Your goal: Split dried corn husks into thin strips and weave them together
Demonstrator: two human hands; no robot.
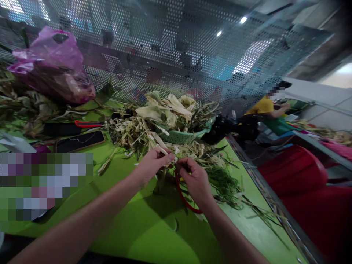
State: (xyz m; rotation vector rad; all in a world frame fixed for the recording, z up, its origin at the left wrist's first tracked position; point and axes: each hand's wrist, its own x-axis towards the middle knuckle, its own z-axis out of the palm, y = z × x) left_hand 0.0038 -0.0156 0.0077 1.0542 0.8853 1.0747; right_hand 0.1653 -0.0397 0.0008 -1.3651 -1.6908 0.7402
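Above the green table, my left hand is closed in a pinch on a pale husk strip. My right hand is close beside it, thumb and fingers pinched together near a small whitish tuft by the left thumb. What lies between the right fingertips is too small to make out. A thin red ring curves below my right hand; whether the hand touches it is unclear. Just beyond my hands, a green basket holds pale dried husks, with husk scraps heaped around it.
Green strands lie at the right. To the left are a dark phone, a red-handled tool and a purple plastic bag. A perforated metal panel stands behind. Red chairs and a person in yellow are beyond the right edge.
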